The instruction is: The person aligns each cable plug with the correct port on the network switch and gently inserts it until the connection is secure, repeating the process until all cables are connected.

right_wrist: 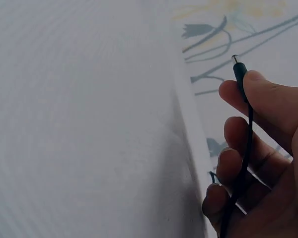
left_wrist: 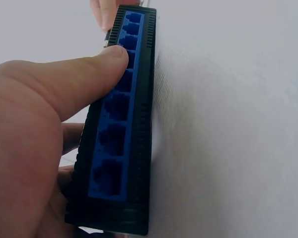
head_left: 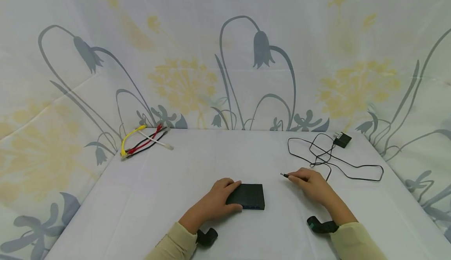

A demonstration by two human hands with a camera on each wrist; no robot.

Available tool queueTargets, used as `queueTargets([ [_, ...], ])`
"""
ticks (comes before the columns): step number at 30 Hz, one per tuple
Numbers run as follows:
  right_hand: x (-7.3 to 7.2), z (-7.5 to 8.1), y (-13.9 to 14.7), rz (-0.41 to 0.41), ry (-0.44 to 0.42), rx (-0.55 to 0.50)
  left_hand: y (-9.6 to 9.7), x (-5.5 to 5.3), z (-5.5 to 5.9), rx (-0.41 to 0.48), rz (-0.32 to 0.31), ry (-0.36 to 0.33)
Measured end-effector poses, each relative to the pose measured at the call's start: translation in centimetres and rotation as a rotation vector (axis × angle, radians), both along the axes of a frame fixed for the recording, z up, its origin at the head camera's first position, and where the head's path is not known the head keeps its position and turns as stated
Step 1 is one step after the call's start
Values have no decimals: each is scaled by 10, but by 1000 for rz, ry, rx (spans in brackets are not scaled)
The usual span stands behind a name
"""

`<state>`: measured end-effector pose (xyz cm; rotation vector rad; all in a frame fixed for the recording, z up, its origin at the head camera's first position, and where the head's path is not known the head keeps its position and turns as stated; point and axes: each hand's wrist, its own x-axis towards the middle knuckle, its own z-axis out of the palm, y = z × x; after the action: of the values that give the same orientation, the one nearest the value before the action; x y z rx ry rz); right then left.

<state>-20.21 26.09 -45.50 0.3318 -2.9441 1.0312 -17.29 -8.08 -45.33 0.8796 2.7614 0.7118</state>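
A black network switch lies on the white table in front of me. My left hand grips its left end, thumb along the near side and fingers over the far side. In the left wrist view, a row of blue ports runs along that near side, with the thumb across some of them. To the right, my right hand pinches a black barrel plug between thumb and forefinger, its metal tip pointing away from the fingers. The plug's thin cable runs down past the other fingers.
A black power adapter lies at the back right, its cord in loose loops before it. Several short network cables, among them yellow, red, black and white ones, lie at the back left. A flower-print cloth hangs behind the table.
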Motion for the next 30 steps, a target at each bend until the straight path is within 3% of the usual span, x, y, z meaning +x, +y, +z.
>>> queueTargets([
  [7,4,-10,-7,46,-26,-70,0,0,-4,35,-11,-9],
  [14,9,-12,-19,95,-53,-125,-3,-1,-7,75,18,-47],
  [30,13,-10,-28,229,-12,-170,-4,1,-6,118,42,-60],
])
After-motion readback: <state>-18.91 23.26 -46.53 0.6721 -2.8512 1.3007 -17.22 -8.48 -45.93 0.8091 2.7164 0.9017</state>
